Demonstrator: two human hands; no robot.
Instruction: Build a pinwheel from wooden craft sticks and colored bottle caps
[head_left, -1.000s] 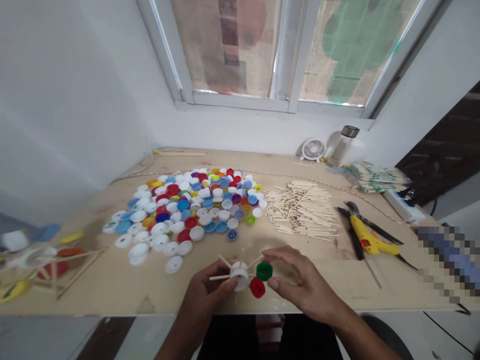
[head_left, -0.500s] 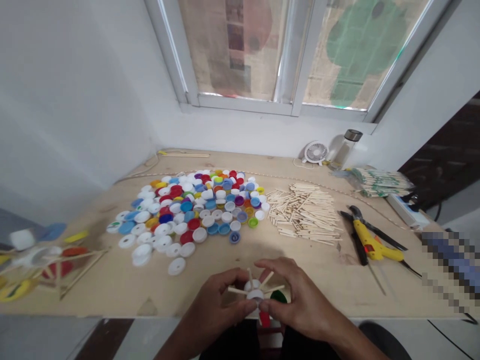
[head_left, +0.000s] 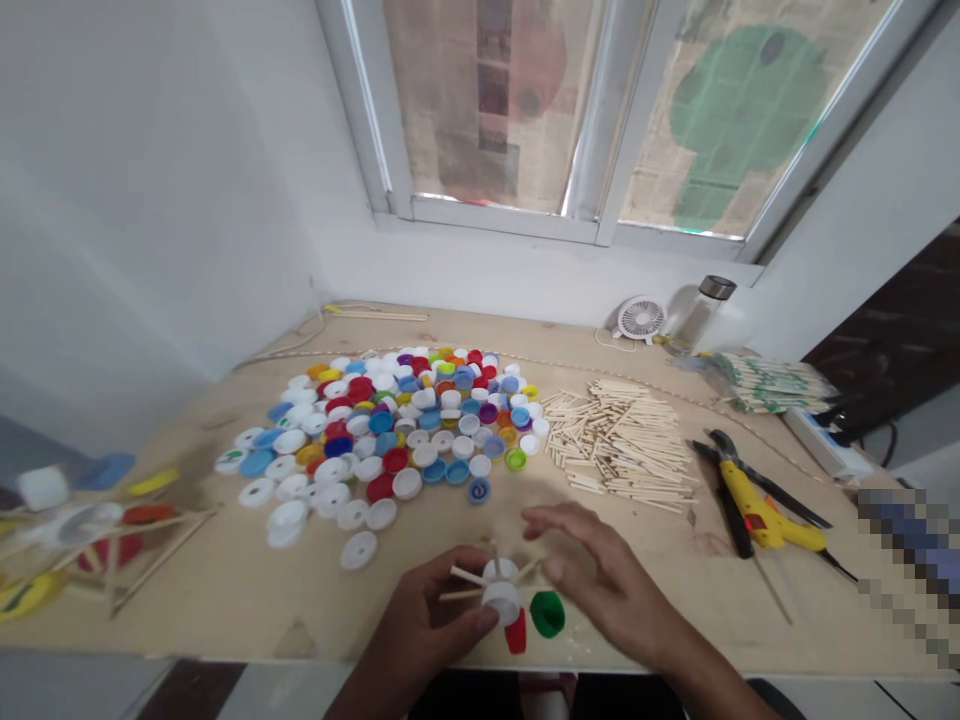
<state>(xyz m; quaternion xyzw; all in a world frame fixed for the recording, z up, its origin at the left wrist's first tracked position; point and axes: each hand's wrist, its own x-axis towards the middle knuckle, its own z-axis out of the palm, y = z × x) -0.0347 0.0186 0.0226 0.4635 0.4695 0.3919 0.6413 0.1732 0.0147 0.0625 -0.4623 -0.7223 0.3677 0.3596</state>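
Note:
My left hand [head_left: 450, 605] is closed on a white bottle cap piece [head_left: 501, 602] near the table's front edge. Two white caps appear joined in it, and several thin wooden sticks [head_left: 468, 576] radiate outward from them. Just right of the piece, my right hand [head_left: 600, 575] is open, thumb and fingers apart; a stick end lies close to its thumb, and I see no grip on it. Below the piece a red cap [head_left: 516, 632] is seen edge-on, partly hidden. Beside it a green cap [head_left: 547, 614] lies on the table.
A heap of coloured bottle caps [head_left: 395, 460] spreads across the left middle. Right of it lies a pile of short sticks [head_left: 622, 440]. A yellow glue gun [head_left: 750, 500] and dark pliers [head_left: 724, 445] lie farther right. A stick-and-cap construction [head_left: 112, 540] stands at left.
My right hand has let go of the cap piece and moved up and right. The left hand keeps holding it, turned a little. The green and red caps show more fully.

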